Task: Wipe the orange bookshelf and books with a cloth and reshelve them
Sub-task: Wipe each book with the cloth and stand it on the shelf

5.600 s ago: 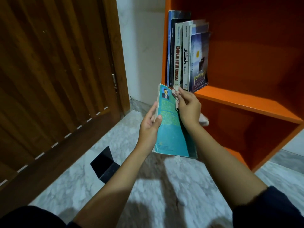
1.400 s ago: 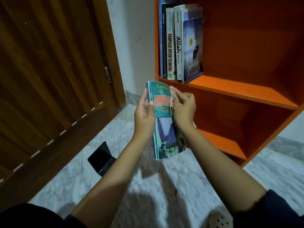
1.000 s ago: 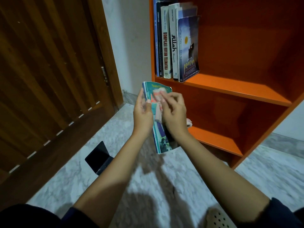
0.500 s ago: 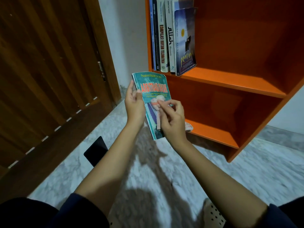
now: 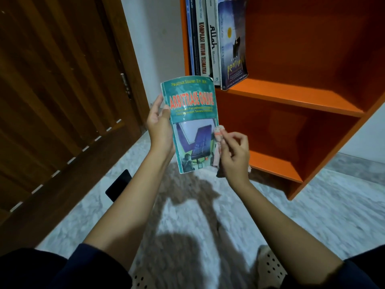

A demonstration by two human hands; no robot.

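Head view: a teal paperback book (image 5: 191, 113) with a glossy, creased cover and red title lettering is held in front of the orange bookshelf (image 5: 291, 97), level with its middle shelf board. The long axis of the book stands nearly upright, the top leaning slightly left, and the front cover is turned toward the camera. The spine edge is gripped by the left hand (image 5: 160, 126), thumb on the cover. A small, soft, bunched pale-pink cloth (image 5: 217, 140) is pinched by the right hand (image 5: 234, 155) and touches the lower right edge of the cover. The smooth, flat-panelled bookshelf carries a row of upright books (image 5: 210, 38) at its left wall. A veined marble floor (image 5: 312, 215) lies below and a ribbed wooden door (image 5: 62, 90) is at the left.
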